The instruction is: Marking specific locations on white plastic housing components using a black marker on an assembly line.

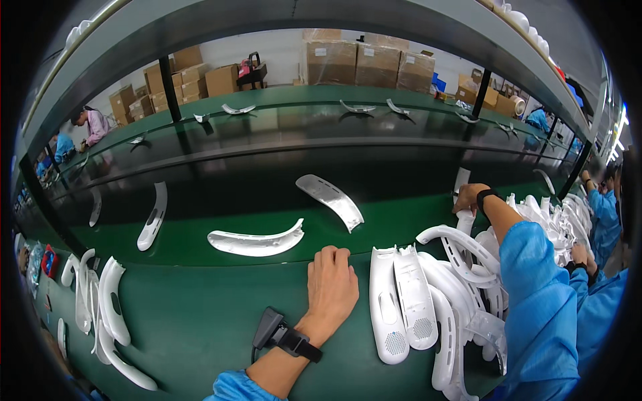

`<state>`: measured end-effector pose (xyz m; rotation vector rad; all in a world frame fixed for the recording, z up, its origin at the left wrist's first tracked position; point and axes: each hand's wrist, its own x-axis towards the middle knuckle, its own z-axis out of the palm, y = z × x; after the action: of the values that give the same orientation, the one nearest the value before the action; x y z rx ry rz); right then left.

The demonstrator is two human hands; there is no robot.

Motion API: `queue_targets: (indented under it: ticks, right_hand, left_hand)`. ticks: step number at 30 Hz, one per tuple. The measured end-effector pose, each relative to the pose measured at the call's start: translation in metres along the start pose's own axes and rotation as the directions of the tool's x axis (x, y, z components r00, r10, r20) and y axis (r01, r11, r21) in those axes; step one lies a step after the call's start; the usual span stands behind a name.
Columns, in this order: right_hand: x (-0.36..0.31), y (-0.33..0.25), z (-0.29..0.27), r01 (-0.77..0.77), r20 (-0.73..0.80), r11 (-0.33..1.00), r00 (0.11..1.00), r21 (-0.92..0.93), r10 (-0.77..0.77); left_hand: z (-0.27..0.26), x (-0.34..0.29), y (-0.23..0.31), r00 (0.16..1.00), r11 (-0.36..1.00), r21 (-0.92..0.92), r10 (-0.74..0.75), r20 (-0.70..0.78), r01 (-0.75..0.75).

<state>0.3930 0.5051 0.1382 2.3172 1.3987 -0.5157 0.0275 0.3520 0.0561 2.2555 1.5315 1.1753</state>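
Observation:
My left hand [333, 284], a strapped black device on its wrist, rests knuckles up at the green table's far edge, fingers curled together; nothing shows in them. Just beyond it, a curved white plastic shell [256, 239] and another shell [333, 200] lie on the dark conveyor. At the right, my right hand [471, 196], with a black wristband, is closed around a slim curved white shell [462, 178] at the conveyor's near side. Below that arm spreads a heap of white shells [461, 287]. Two long shells with perforated ends, one of them a shell [386, 307], lie side by side there.
More white shells [112, 301] are stacked at the table's left. Others ride the conveyor [221, 180]. A dark post [47, 200] and overhead shelf [321, 13] frame the bench. A co-worker's hand [580, 255] is close at right, beside the heap. Cartons [331, 61] stand behind.

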Motion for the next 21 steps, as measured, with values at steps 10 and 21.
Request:
queue_targets:
  ticks: [10,21]
  right_hand:
    - [-0.157,-0.03,-0.048,0.411,-0.549,0.91,0.773,0.054,-0.317]
    - [-0.462,-0.036,0.168,0.252,-0.22,-0.075,0.616,0.965,-0.757]
  left_hand:
    - [-0.004,-0.002,0.01,0.972,0.981,0.056,0.192,-0.138,-0.186]
    - [-0.147,-0.163,0.138,0.882,-0.198,-0.889,-0.157,0.445,0.413]
